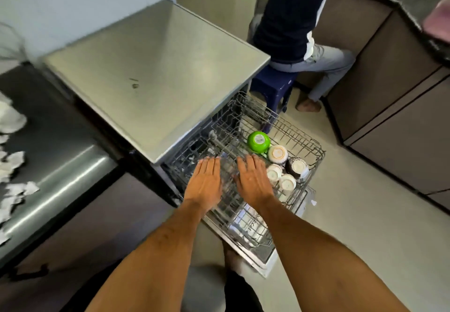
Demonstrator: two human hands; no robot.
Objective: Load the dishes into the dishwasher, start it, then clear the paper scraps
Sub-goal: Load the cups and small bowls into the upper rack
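Note:
The steel dishwasher (155,73) stands open with its upper wire rack (304,138) pulled out. Upside down in the rack sit a green bowl (258,141), a cream bowl (277,153), a dark patterned bowl (297,166) and two small white bowls (280,179). My left hand (205,181) and my right hand (253,180) lie flat, fingers straight, over the rack's near side, holding nothing. The lower rack (248,226) shows beneath, above the lowered door (265,260). Crumpled paper scraps (14,163) lie on the dark counter at the left.
A person sits on a blue stool (272,85) just behind the rack, with a bare foot (308,104) on the floor. Brown cabinets (389,107) with a dark countertop run along the right. Pale floor lies between the rack and the cabinets.

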